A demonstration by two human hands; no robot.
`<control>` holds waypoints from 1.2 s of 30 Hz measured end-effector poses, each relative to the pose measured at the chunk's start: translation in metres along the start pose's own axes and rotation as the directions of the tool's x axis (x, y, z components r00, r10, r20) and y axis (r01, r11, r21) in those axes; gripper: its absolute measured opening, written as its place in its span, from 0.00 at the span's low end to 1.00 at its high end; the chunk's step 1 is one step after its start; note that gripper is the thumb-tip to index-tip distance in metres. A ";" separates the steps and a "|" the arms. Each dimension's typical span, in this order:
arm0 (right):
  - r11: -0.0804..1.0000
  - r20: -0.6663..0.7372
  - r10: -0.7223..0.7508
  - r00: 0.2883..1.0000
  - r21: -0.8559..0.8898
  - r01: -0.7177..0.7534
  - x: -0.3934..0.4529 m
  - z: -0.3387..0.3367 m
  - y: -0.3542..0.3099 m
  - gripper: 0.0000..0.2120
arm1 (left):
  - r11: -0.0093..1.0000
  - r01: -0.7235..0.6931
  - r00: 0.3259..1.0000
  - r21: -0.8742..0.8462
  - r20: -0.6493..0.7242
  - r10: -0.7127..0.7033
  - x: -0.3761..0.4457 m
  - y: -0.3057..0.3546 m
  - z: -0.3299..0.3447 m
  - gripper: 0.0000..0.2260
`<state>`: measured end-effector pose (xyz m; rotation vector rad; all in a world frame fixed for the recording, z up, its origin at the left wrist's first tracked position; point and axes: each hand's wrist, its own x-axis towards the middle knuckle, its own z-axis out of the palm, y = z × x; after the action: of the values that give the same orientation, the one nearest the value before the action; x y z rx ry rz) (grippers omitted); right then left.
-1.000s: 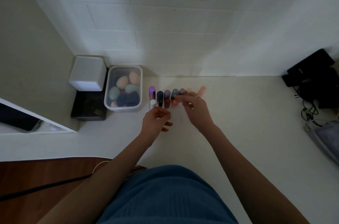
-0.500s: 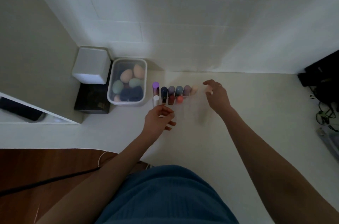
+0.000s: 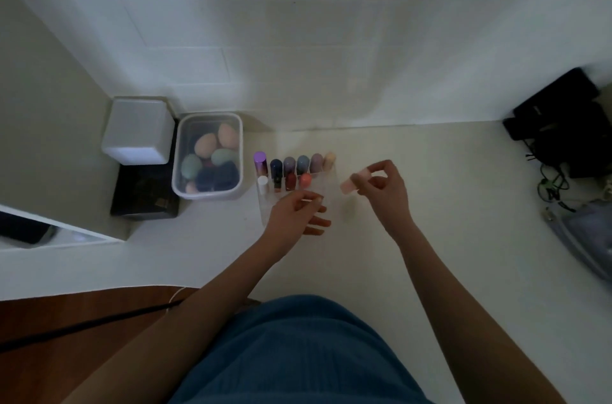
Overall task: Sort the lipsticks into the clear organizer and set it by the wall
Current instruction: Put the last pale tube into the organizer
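A clear organizer (image 3: 326,205) stands on the pale counter, a little out from the white wall. Several lipsticks (image 3: 289,167) in purple, navy, grey, red and coral stand upright in its far rows. My left hand (image 3: 296,215) rests on the organizer's near edge, thumb and forefinger pinching its rim. My right hand (image 3: 385,191) hovers just right of the organizer and holds a pale pink lipstick (image 3: 347,185) tilted toward it.
A lidded clear tub of makeup sponges (image 3: 208,158) sits left of the organizer, beside a white cube (image 3: 139,132) on a black box (image 3: 144,191). Black gear and cables (image 3: 563,135) lie at the far right. The counter's edge runs along the lower left.
My right hand left the lipstick rows, reached to the right and came back holding a pink lipstick. My left hand stayed on the organizer's near edge.
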<state>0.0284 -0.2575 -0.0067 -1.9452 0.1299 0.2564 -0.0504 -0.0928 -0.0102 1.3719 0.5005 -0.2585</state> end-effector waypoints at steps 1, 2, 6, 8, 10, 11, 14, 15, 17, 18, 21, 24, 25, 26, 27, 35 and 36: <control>1.000 0.038 -0.012 0.999 -0.008 0.012 -0.009 0.000 0.000 0.12 | 1.000 0.024 0.999 -0.015 0.040 -0.024 0.000 0.001 0.003 0.08; 0.999 0.075 -0.027 0.997 -0.021 0.029 -0.017 0.001 -0.001 0.11 | 0.998 0.051 0.995 -0.031 0.087 -0.048 0.000 0.002 0.007 0.08; 0.996 0.148 -0.086 0.985 -0.003 0.088 -0.035 0.008 0.003 0.05 | 0.982 0.151 0.971 -0.115 0.203 -0.126 0.001 0.001 0.015 0.11; 0.994 0.061 -0.088 0.994 -0.057 0.091 -0.032 0.005 0.008 0.04 | 0.975 0.176 0.972 -0.134 0.181 -0.150 0.002 0.001 0.012 0.09; 0.990 -0.039 -0.043 0.998 -0.132 0.038 -0.024 -0.002 0.017 0.07 | 0.978 0.179 0.978 -0.107 0.125 -0.165 0.002 0.000 0.008 0.07; 0.981 -0.053 -0.009 0.999 -0.192 -0.002 -0.019 -0.005 0.022 0.13 | 0.983 0.167 0.984 -0.076 0.081 -0.161 0.001 0.000 0.006 0.06; 0.907 0.104 0.125 0.987 -0.415 -0.071 -0.006 -0.007 0.034 0.31 | 0.991 0.132 0.989 -0.019 -0.058 -0.133 0.001 0.004 0.004 0.10; 0.888 0.151 0.143 0.978 -0.456 -0.060 -0.004 -0.004 0.037 0.32 | 0.989 0.143 0.986 -0.023 -0.084 -0.145 0.001 0.006 0.003 0.11; 0.887 0.156 0.133 0.979 -0.459 -0.047 0.000 0.003 0.040 0.28 | 0.981 0.189 0.975 -0.052 -0.108 -0.193 0.000 0.011 0.002 0.11; 0.883 0.143 0.110 0.984 -0.468 -0.031 0.000 0.005 0.039 0.25 | 0.977 0.200 0.973 -0.069 -0.103 -0.207 0.000 0.012 0.001 0.10; 0.850 0.125 0.050 0.991 -0.527 0.024 -0.003 0.008 0.036 0.18 | 0.978 0.208 0.975 -0.018 -0.075 -0.209 0.000 0.008 0.000 0.08; 0.948 0.068 0.059 0.996 -0.317 -0.035 -0.011 0.007 0.029 0.17 | 0.970 0.232 0.972 0.069 -0.057 -0.228 0.004 0.004 0.001 0.15; 0.978 0.061 0.060 0.996 -0.201 -0.047 -0.015 0.007 0.025 0.17 | 0.967 0.239 0.971 0.084 -0.043 -0.236 0.005 0.003 0.002 0.16; 0.994 0.059 0.055 0.997 -0.099 -0.049 -0.019 0.007 0.021 0.16 | 0.964 0.245 0.969 0.098 -0.023 -0.244 0.006 0.003 0.003 0.15; 0.999 0.062 0.045 0.997 -0.016 -0.044 -0.022 0.007 0.017 0.16 | 0.960 0.252 0.967 0.120 0.000 -0.254 0.006 0.002 0.003 0.15; 0.966 0.211 -0.018 0.977 0.256 -0.037 -0.043 0.005 -0.008 0.13 | 0.957 0.244 0.948 0.155 0.168 -0.269 -0.002 0.008 0.012 0.12; 0.964 0.212 -0.020 0.977 0.265 -0.037 -0.043 0.004 -0.009 0.12 | 0.962 0.223 0.954 0.156 0.168 -0.248 -0.002 0.008 0.011 0.11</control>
<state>-0.0115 -0.2512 0.0104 -1.6376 0.0294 0.4295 -0.0464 -0.1026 -0.0011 1.4029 0.4970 -0.6214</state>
